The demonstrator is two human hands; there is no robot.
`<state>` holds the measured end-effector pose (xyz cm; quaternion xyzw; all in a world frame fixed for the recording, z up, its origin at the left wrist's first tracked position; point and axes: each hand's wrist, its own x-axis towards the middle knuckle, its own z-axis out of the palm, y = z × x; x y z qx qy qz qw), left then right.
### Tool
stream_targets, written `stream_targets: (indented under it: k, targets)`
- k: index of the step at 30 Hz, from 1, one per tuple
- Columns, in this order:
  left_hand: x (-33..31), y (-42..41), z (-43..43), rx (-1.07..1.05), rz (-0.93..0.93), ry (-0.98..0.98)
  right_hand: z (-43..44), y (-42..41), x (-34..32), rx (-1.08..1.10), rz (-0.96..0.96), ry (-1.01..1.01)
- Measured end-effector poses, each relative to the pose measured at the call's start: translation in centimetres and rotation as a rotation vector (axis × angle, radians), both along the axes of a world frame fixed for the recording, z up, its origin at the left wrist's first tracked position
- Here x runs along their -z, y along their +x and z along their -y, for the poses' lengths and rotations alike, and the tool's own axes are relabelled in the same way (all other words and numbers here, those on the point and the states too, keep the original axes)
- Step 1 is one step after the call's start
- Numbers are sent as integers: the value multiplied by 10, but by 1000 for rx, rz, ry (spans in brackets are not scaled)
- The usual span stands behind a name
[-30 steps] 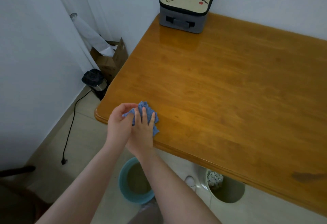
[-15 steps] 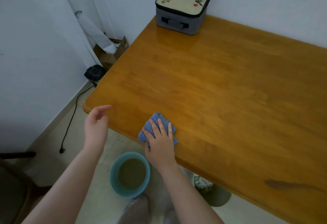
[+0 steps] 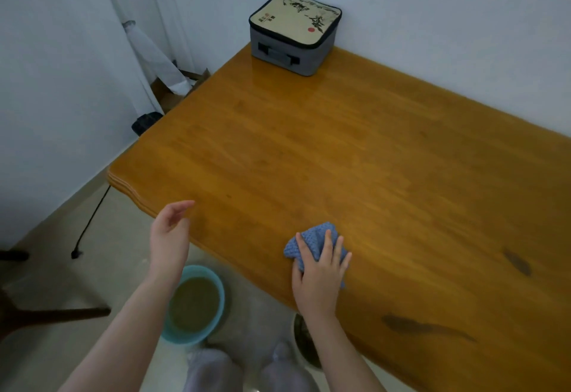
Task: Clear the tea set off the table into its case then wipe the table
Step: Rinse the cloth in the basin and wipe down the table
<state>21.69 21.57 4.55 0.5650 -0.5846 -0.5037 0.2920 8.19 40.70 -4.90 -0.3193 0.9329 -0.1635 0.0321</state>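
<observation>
A crumpled blue cloth [image 3: 312, 235] lies on the wooden table [image 3: 340, 150] near its front edge. My right hand [image 3: 321, 271] presses flat on the cloth with straight, spread fingers. My left hand [image 3: 170, 234] hovers at the table's front left edge, fingers relaxed and holding nothing. The tea set case [image 3: 295, 31], grey with a beige printed lid, stands zipped closed at the table's far left corner against the wall. No tea ware is in sight on the table.
A teal basin [image 3: 197, 305] of murky water sits on the floor below the table edge. A second container [image 3: 304, 342] shows under the table. A black cord [image 3: 92, 218], a cardboard box [image 3: 176, 88] and a dark appliance [image 3: 145, 121] lie left. Dark marks [image 3: 423, 326] stain the wood at right.
My right hand slid the cloth to the right along the front edge. My left hand let go of the cloth and drew away to the left.
</observation>
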Motion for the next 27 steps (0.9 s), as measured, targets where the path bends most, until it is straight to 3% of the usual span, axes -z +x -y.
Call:
stream_targets:
  k: [7, 13, 17, 19, 22, 24, 27]
  targets:
    - [1, -3, -17, -36, 1, -22, 57, -36, -11, -78, 191, -152]
    - [0, 10, -16, -90, 4, -63, 102, 16, -15, -373, 399, -260]
    - [-5, 22, -15, -102, 38, -63, 103, 50, -19, -562, 554, -216]
    - [-8, 28, -16, -101, 39, -35, 102, 54, -30, -461, 825, -324]
    - [-14, 32, -21, -92, 11, 3, 98, 43, -56, -37, 1424, -669]
    - [-17, 30, -28, -73, -11, 40, 91, 31, -73, 112, 1761, -863]
    - [-17, 23, -39, -22, -54, 95, 78, 23, -99, 232, 2079, -888]
